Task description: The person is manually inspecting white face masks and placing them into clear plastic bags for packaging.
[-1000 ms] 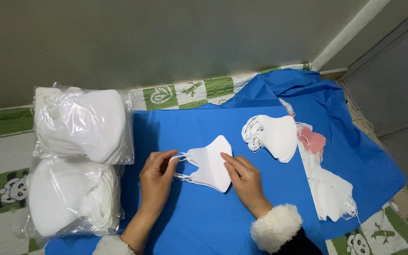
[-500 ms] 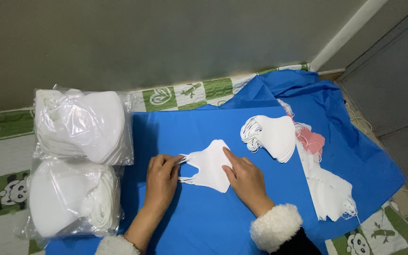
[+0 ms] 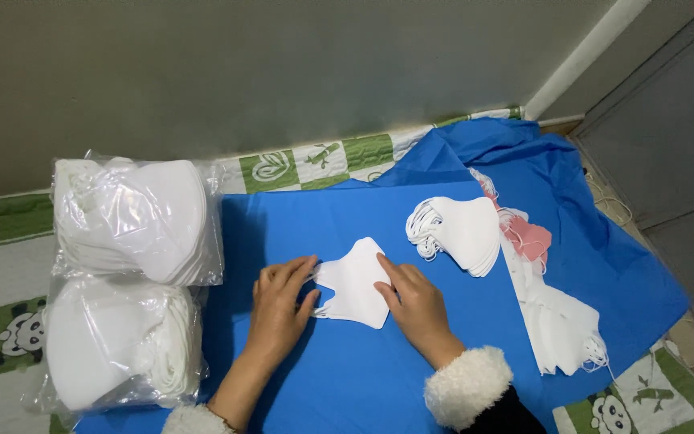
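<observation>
Head view: the mask (image 3: pixel 357 283) lay flat between my hands, long axis slanting away, left hand (image 3: pixel 279 307) pressing its ear-loop edge open-fingered, right hand (image 3: pixel 413 301) flat on its other side.

Blue cloth (image 3: pixel 347 378) on checkered mat (image 3: pixel 2 265) w/ single white mask (image 3: pixel 357 283), mask stack (image 3: pixel 463 233), two bagged packs (image 3: pixel 134 221).

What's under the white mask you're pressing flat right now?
The white mask lies directly on the blue cloth, pinned by the left hand and right hand. Whatever might sit beneath the mask itself is covered.
</observation>
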